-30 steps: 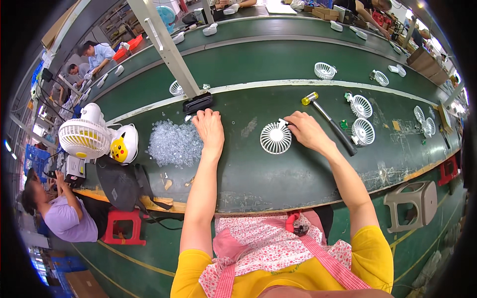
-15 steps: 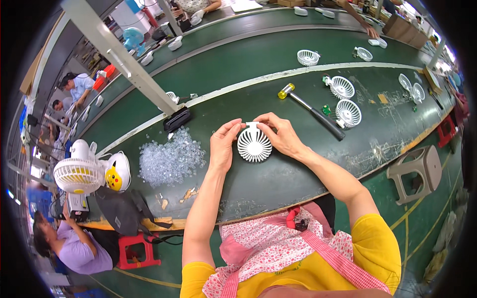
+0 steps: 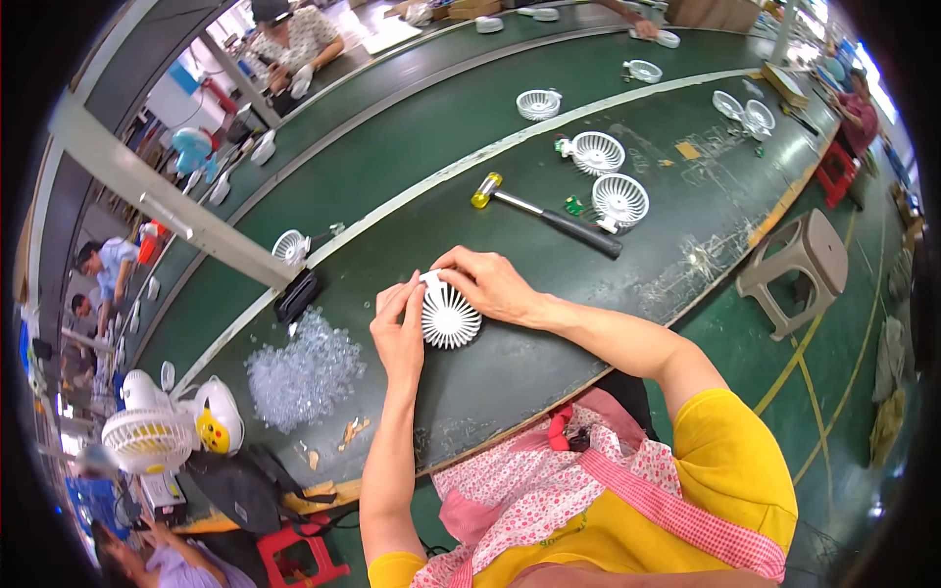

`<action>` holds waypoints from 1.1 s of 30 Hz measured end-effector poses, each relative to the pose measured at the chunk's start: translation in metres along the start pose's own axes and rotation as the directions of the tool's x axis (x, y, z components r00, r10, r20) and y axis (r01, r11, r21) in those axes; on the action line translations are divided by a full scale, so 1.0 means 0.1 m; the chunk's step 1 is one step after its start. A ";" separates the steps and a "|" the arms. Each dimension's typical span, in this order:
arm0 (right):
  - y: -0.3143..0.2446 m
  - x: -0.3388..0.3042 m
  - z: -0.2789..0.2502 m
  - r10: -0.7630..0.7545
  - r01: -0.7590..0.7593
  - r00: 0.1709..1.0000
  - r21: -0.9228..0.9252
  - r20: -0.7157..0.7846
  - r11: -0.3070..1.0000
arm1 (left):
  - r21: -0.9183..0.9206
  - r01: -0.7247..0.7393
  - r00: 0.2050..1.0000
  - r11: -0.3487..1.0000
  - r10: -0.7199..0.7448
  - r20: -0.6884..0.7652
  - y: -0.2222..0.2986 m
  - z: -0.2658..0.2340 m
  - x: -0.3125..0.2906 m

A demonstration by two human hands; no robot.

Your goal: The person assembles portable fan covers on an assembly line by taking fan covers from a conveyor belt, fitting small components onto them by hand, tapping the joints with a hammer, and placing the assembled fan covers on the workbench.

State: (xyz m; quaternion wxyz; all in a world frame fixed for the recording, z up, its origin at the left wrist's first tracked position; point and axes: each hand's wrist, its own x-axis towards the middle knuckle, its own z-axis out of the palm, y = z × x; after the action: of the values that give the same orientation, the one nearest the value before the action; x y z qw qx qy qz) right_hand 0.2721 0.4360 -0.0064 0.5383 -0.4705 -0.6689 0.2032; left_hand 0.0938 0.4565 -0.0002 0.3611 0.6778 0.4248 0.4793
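Observation:
Both of my hands grip a round white slatted fan housing (image 3: 451,318) by the short neck at its top. My left hand (image 3: 398,331) pinches the left side of the neck, fingertips together. On the other side, my right hand (image 3: 495,286) closes thumb and fingers on the neck and the upper rim. The round slatted face is turned up, just over the green bench. Whatever small part may lie between the fingertips is hidden. Left of my left hand spreads a heap of small clear plastic pieces (image 3: 304,370).
A hammer (image 3: 554,219) with a yellow head lies beyond my right hand, near two open fan housings (image 3: 597,154) with green circuit boards. A metal post (image 3: 176,201) rises at left by a black case (image 3: 298,295). A white desk fan (image 3: 149,439) stands far left. Co-workers sit around the conveyor.
The whole view has turned, so bench items appear shifted left. Both hands keep hold of the fan housing at its neck, with only slight finger movement.

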 end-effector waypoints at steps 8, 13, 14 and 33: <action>0.17 0.08 -0.15 0.267 -0.469 0.846 0.403 0.462 0.786 | -0.404 0.341 0.935 0.849 -0.262 0.238 -0.23 -0.04 0.08; 0.36 0.29 -0.12 0.294 -0.442 0.891 0.513 0.347 0.736 | -0.360 0.189 0.981 0.914 -0.189 0.036 -0.19 0.13 0.06; 0.37 0.42 -0.18 0.288 -0.360 0.933 0.573 0.216 0.736 | -0.332 0.168 0.985 0.928 -0.172 0.019 -0.19 0.14 0.06; 2.71 1.67 -2.65 0.231 -0.603 0.796 -0.703 -0.559 0.378 | 0.150 0.038 0.998 0.988 -0.046 0.049 -0.34 0.22 0.11</action>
State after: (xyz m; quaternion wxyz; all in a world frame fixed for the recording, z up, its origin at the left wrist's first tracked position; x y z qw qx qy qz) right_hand 0.6285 0.6443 -0.0395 0.2758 -0.8573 -0.4189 -0.1161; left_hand 0.1088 0.4777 -0.0329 0.3306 0.7059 0.4641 0.4207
